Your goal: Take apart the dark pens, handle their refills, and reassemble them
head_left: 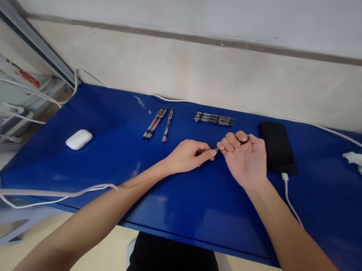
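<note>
My left hand (pixel 191 156) is closed in a pinch, with a dark end of a pen (pixel 216 150) showing at its fingertips. My right hand (pixel 245 158) is turned palm up, its fingers curled and its thumb pressed on a dark piece near the index finger. This piece lines up with the pen end, so both hands seem to grip one pen; most of it is hidden by fingers. Just behind the hands lie several pens side by side (pixel 213 119). Farther left are two slanted pens (pixel 155 123) and a single upright-lying pen (pixel 168 125).
A black phone (pixel 276 144) with a white charging cable (pixel 289 202) lies right of my right hand. At left sits a white earbud case (pixel 79 139). White cables (pixel 63 194) cross the left front edge. Crumpled white tissue (pixel 359 161) is at the far right of the blue table (pixel 112 151).
</note>
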Action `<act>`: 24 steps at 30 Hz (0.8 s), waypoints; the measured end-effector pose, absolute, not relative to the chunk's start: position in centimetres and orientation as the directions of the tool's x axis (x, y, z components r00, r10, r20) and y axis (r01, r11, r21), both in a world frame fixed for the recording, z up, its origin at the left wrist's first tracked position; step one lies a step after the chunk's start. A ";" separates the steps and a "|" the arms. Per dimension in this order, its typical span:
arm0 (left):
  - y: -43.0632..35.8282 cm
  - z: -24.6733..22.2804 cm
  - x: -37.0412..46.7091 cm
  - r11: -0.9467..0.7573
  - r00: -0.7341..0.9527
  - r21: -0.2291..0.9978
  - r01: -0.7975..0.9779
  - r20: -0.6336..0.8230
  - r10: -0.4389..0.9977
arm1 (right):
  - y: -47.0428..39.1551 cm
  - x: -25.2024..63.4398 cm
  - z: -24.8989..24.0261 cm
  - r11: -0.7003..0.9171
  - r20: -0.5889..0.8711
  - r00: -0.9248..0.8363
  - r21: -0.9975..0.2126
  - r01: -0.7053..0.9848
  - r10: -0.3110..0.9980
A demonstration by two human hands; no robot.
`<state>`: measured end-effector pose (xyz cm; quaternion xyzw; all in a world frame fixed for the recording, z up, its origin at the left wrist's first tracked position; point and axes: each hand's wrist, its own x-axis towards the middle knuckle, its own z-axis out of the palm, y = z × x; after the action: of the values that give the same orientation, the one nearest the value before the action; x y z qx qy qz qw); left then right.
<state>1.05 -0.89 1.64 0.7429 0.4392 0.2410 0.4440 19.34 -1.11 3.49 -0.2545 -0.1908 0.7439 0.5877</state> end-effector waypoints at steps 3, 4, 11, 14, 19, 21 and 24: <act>-0.9 1.7 1.0 -0.230 0.502 0.869 0.438 -0.024 0.865 | -1.1 19.4 3.5 -0.229 -0.148 -0.176 -0.584 -0.779 0.973; -0.9 1.7 1.0 -0.231 0.503 0.868 0.439 -0.025 0.864 | -1.1 19.4 3.5 -0.230 -0.148 -0.176 -0.588 -0.775 0.973; -0.9 1.6 1.0 -0.230 0.510 0.870 0.437 -0.029 0.859 | -1.1 19.5 3.6 -0.232 -0.154 -0.175 -0.593 -0.771 0.973; -0.9 1.6 1.0 -0.224 0.508 0.871 0.438 -0.034 0.860 | -1.1 19.5 3.5 -0.225 -0.146 -0.171 -0.602 -0.766 0.974; -0.9 1.6 1.0 -0.226 0.512 0.872 0.434 -0.033 0.858 | -1.1 19.6 3.5 -0.219 -0.143 -0.166 -0.616 -0.757 0.976; -0.9 1.6 1.0 -0.225 0.513 0.873 0.432 -0.032 0.858 | -1.2 19.6 3.6 -0.222 -0.142 -0.171 -0.610 -0.761 0.975; -0.9 1.6 1.0 -0.220 0.510 0.875 0.432 -0.036 0.859 | -1.2 19.6 3.6 -0.230 -0.146 -0.178 -0.599 -0.767 0.973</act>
<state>1.05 -0.86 1.56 0.7440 0.4340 0.2378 0.4491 19.64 -1.19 3.61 -0.2575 -0.2003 0.7408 0.5872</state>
